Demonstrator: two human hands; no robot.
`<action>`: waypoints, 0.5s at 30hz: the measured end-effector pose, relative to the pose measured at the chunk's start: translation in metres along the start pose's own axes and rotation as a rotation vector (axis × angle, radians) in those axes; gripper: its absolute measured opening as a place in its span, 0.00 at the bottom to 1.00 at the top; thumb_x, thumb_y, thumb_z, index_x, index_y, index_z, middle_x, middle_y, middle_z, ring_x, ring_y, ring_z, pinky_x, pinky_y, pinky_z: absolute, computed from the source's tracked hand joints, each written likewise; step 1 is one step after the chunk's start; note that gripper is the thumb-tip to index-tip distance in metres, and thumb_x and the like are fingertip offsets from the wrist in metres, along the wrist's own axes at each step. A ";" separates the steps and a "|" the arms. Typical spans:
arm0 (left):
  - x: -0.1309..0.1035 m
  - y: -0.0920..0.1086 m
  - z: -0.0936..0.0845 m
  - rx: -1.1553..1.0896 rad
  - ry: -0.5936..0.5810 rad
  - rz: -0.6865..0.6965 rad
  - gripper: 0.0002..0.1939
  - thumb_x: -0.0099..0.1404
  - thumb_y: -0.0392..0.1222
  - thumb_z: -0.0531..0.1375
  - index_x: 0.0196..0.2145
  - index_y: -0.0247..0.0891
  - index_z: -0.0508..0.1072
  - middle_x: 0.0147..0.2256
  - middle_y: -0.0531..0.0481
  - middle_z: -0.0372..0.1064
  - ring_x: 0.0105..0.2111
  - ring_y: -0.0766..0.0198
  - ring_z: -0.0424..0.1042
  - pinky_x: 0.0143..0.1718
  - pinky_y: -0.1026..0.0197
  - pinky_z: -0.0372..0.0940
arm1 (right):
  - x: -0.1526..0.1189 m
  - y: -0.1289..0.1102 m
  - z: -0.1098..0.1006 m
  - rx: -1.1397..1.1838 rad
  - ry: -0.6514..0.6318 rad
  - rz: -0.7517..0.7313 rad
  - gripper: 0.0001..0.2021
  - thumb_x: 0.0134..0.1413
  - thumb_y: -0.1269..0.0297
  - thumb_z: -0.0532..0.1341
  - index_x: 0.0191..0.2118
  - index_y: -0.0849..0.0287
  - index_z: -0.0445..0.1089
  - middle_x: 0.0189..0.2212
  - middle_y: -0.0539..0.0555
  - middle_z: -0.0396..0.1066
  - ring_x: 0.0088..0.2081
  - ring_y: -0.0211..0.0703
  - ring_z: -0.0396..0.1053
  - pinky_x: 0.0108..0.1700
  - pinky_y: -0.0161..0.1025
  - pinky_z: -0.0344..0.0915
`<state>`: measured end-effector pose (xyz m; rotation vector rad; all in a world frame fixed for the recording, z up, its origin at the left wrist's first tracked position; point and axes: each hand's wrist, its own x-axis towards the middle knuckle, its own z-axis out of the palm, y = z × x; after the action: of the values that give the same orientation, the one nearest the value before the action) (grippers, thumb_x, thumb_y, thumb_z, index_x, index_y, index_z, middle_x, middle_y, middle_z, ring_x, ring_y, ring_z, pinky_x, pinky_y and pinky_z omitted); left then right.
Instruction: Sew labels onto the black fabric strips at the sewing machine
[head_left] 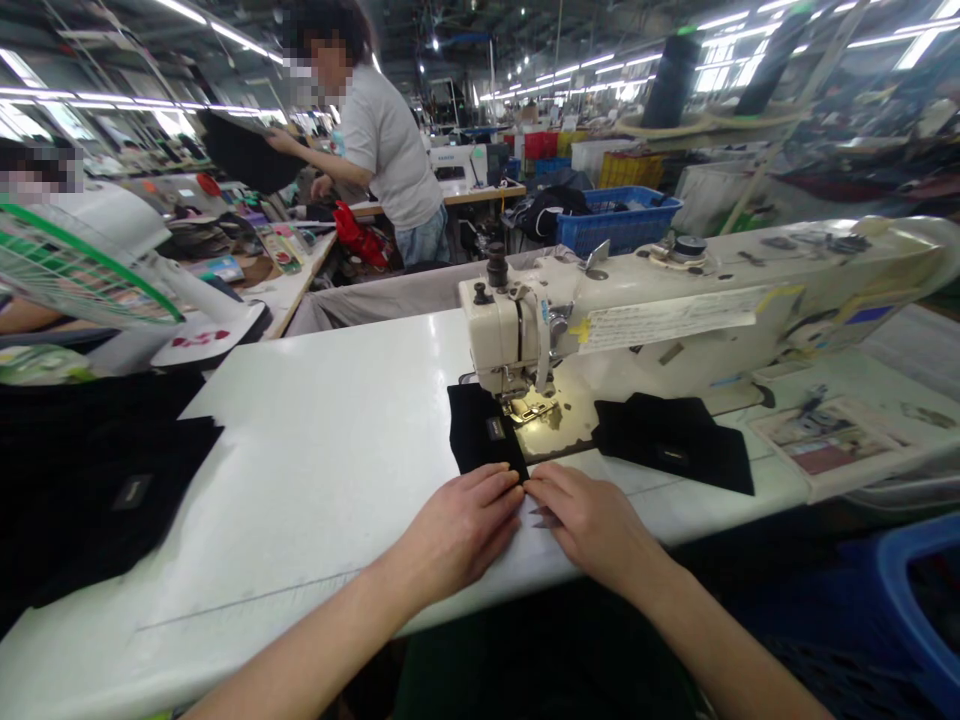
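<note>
A black fabric piece (476,425) with a small label lies partly beneath the presser foot of the sewing machine (517,335). My left hand (469,520) is closed, its fingertips pinching the near corner of that piece. Thumb and fingertips of my right hand (596,515) meet at the same corner, touching the left fingertips. Pointed metal blades (546,518), like those of thread snips, stick out from under my right palm. Another labelled black fabric piece (675,445) rests on the table right of the needle area.
More black labelled pieces (112,490) are piled at the left table edge. A fan (90,265) stands at the far left. Behind the table, a person (397,150) holds up dark fabric. Blue baskets sit behind the machine (619,220) and at lower right (892,610).
</note>
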<state>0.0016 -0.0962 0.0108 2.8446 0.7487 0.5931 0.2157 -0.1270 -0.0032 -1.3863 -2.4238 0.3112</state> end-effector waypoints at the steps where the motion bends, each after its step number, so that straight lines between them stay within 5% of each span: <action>1: 0.001 -0.002 0.000 0.004 0.001 0.000 0.14 0.72 0.37 0.54 0.51 0.33 0.74 0.50 0.39 0.73 0.54 0.52 0.72 0.55 0.48 0.73 | 0.002 0.001 0.001 -0.005 0.012 0.000 0.15 0.60 0.77 0.57 0.50 0.59 0.72 0.51 0.58 0.72 0.49 0.48 0.71 0.45 0.41 0.70; 15: 0.015 -0.030 -0.002 0.022 -0.020 -0.009 0.14 0.73 0.37 0.53 0.51 0.32 0.75 0.49 0.38 0.73 0.54 0.52 0.72 0.55 0.50 0.72 | 0.033 0.009 -0.006 -0.077 -0.021 0.071 0.11 0.67 0.71 0.56 0.49 0.58 0.73 0.46 0.54 0.71 0.39 0.42 0.72 0.37 0.36 0.65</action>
<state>-0.0003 -0.0628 0.0105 2.8618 0.7688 0.5583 0.2092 -0.0940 0.0047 -1.5116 -2.4313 0.2529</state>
